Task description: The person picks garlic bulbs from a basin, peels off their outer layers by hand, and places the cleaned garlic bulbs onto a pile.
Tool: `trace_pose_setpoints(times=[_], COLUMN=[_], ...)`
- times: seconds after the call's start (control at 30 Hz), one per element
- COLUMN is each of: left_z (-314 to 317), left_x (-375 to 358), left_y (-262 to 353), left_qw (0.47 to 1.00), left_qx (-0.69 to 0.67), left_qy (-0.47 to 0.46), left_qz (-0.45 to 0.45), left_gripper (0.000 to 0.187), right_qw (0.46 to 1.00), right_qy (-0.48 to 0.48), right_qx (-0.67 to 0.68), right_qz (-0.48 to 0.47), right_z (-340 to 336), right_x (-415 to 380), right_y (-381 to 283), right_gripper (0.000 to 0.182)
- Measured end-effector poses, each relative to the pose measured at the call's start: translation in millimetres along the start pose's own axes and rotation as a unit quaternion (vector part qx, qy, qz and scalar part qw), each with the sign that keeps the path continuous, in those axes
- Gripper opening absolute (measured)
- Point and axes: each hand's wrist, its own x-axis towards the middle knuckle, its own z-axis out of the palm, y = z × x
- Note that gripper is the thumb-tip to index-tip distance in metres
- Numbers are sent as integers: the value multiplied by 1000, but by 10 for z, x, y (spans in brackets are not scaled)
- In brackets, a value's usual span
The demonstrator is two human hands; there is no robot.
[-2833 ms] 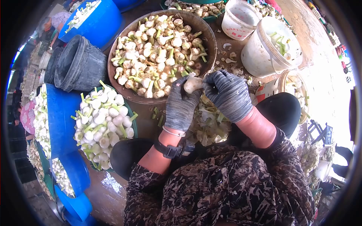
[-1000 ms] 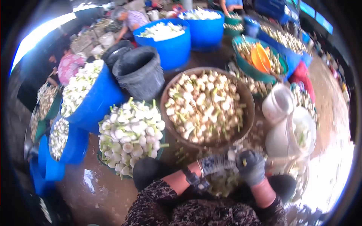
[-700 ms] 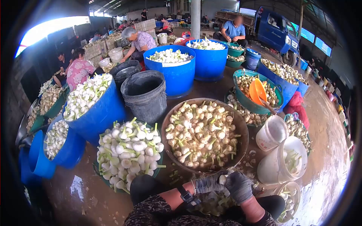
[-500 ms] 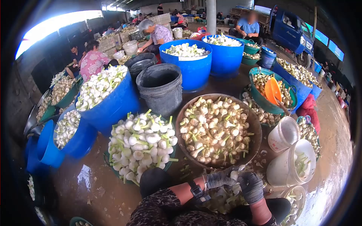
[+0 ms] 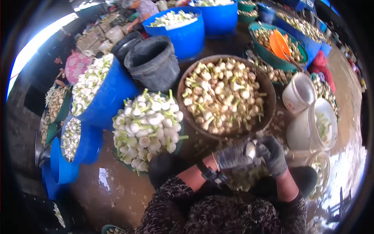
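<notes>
Both my hands wear grey gloves and meet low in front of me. My left hand (image 5: pixel 233 156) is closed around a white garlic bulb (image 5: pixel 250 149). Against the bulb's other side, my right hand (image 5: pixel 273 155) has its fingers curled; whatever they grip is hidden. Just beyond my hands stands a wide brown basin (image 5: pixel 183 114) full of brownish, unpeeled garlic bulbs (image 5: pixel 224 93). To the left, clean white garlic bulbs with green stems (image 5: pixel 150 126) are heaped on a green basket. Pale peelings (image 5: pixel 247 178) lie below my hands, partly hidden by them.
Black buckets (image 5: pixel 154 64) and blue tubs of garlic (image 5: pixel 175 33) stand beyond the basin. A green tub (image 5: pixel 269 58) holds garlic and an orange scoop (image 5: pixel 279 43). White buckets (image 5: pixel 311 128) are at my right. The floor (image 5: pixel 97 187) looks wet. Other people sit farther back.
My view has tipped downward, so the tubs and basin sit higher in the picture. My hands stay together at a garlic bulb, with the right hand's fingers now curled in beside it.
</notes>
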Motion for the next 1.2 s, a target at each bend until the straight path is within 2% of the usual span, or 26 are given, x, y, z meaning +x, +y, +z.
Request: trace_pose_setpoints(times=[0.03, 0.07, 0.13, 0.2, 0.23, 0.27, 0.33, 0.37, 0.43, 0.47, 0.53, 0.57, 0.6, 0.67, 0.7, 0.73, 0.8, 0.83, 0.87, 0.93, 0.97, 1.0, 1.07, 1.1, 1.13, 1.2], left_z=[-109, -127, -99, -167, -84, -97, -84, -70, -32, -29, -51, -68, -68, -35, -10, 0, 26, 51, 79, 135, 146, 150, 155, 168, 154, 120], left_x=[-9, 49, 59, 31, 38, 43, -4, 40, 177, 195, 194, 206, 207, 230, 249, 245, 251, 261, 268, 269, 272, 285, 326, 326, 317, 278], left_y=[-66, -134, -336, -310, -142, -263, -352, -303, -143, -160, -248, -264, -282, -316, -390, -415, -374, -339, -353, -425, -463, -489, -509, -474, -480, -488], left_qw=[998, 997, 1000, 994, 984, 962, 913, 914, 935, 935, 887, 948, 948, 932, 955, 955, 981, 962, 962, 937, 945, 946, 953, 959, 959, 968], left_qx=[23, 61, 8, 109, 172, 273, 398, 396, 332, 333, 430, 307, 307, 348, 272, 271, 162, 234, 235, 318, 313, 313, 301, 281, 282, 242], left_qy=[-17, -35, 10, -16, -4, 0, 2, -5, -106, -103, -19, 2, 0, 17, 45, 43, 50, 61, 57, 70, 64, 61, 22, 30, 31, 64], left_qz=[-63, -15, 6, -3, -35, 8, 88, 87, -70, -67, 167, 85, 86, 99, 113, 111, -94, -129, -130, -124, -67, -67, 6, 8, 10, 13], left_gripper=[86, 88, 89, 89, 88, 88, 88, 88, 86, 86, 86, 85, 85, 83, 76, 76, 70, 64, 64, 61, 59, 59, 59, 60, 60, 52], right_qw=[999, 999, 999, 997, 980, 996, 990, 989, 974, 974, 992, 997, 997, 971, 967, 967, 943, 952, 952, 983, 989, 988, 975, 984, 984, 970], right_qy=[7, 1, -1, 21, 33, 48, 99, 105, 129, 128, 124, 73, 75, 56, 48, 50, 98, 122, 126, 104, 121, 124, 63, 83, 83, 124], right_qx=[30, -10, -38, -71, -178, -69, -103, -102, -176, -179, -1, -3, -4, -234, -249, -248, -309, -273, -272, -136, -84, -84, -178, -69, -70, 123], right_qz=[-43, -43, -31, -8, -86, -33, -25, -22, 64, 61, -33, -19, -19, 2, 22, 24, -74, -63, -62, 64, 35, 36, 114, 143, 141, 169], right_z=[50, 58, 98, 62, 76, 122, 122, 79, -28, -48, -80, -135, -127, -132, -154, -161, -140, -130, -158, -244, -247, -306, -411, -412, -401, -376], right_x=[-17, -57, -90, -93, -80, -77, -20, 12, 89, 81, 9, -33, -81, -162, -171, -176, -178, -197, -208, -197, -175, -169, -169, -181, -185, -198], right_y=[-2, -40, -17, 115, 79, 108, 269, 272, 228, 224, 238, 153, 100, 27, 2, 67, 245, 287, 310, 378, 437, 451, 397, 347, 348, 394], right_gripper=[37, 32, 25, 19, 15, 12, 11, 11, 17, 17, 27, 39, 39, 44, 44, 44, 37, 29, 29, 26, 27, 27, 31, 32, 32, 29])
